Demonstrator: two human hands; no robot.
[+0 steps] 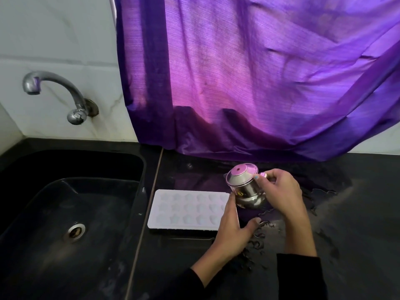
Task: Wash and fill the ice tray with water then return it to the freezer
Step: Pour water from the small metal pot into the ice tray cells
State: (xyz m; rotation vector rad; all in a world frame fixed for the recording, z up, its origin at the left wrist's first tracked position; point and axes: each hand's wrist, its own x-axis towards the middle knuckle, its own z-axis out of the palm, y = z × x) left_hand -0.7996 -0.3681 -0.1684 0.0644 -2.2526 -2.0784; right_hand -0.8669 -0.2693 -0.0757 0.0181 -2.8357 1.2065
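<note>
Down at the near edge, two black sleeves (pixel 303 276) reach in over the wet black surface (pixel 346 213). Left hand (pixel 232 226) is curled at the right end of the ice tray (pixel 186 210), thumb stretched out low over the wet patch, fingertips up against the base of a small steel pot (pixel 249 191). Right hand (pixel 281 192) is closed round that pot from the right side and holds it tilted, its mouth turned up and away. The white tray lies flat on the surface, just right of the sink (pixel 71 204), its star and heart cups facing up; whether they hold water cannot be told. Sink basin sits dark, drain (pixel 74 231) at its bottom. Further back, a steel tap (pixel 54 92) juts from the white wall, and a purple curtain (pixel 249 79) hangs down to the surface.
</note>
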